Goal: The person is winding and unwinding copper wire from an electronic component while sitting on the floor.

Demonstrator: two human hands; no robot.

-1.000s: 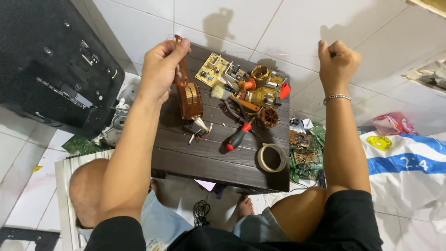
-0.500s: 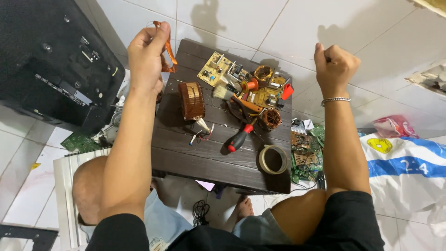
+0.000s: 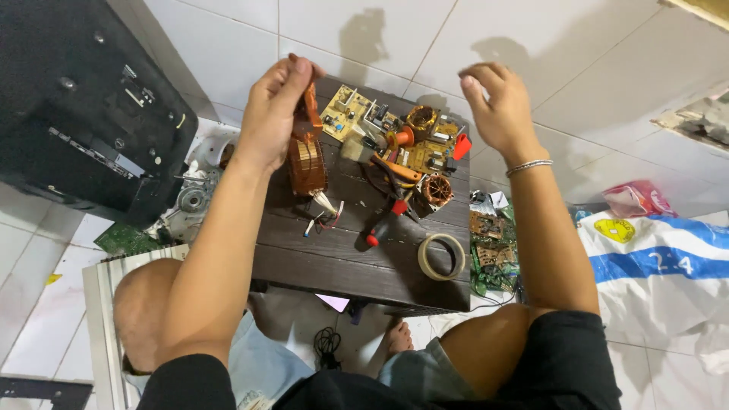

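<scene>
Transformer [image 3: 307, 163] on desk [image 3: 334, 258] — likely heavy, rigid; left hand [image 3: 275, 114] fingers pinch its copper wire [image 3: 310, 102] — right hand [image 3: 497, 110] fingers spread, empty.

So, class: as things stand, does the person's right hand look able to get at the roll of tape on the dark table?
Probably yes. The right hand hovers open and empty above the table's far edge, and the roll of tape lies flat near the right front corner with nothing on top of it or between them.

Head camera, looking steeply down, table [image 3: 334, 266] near.
</scene>
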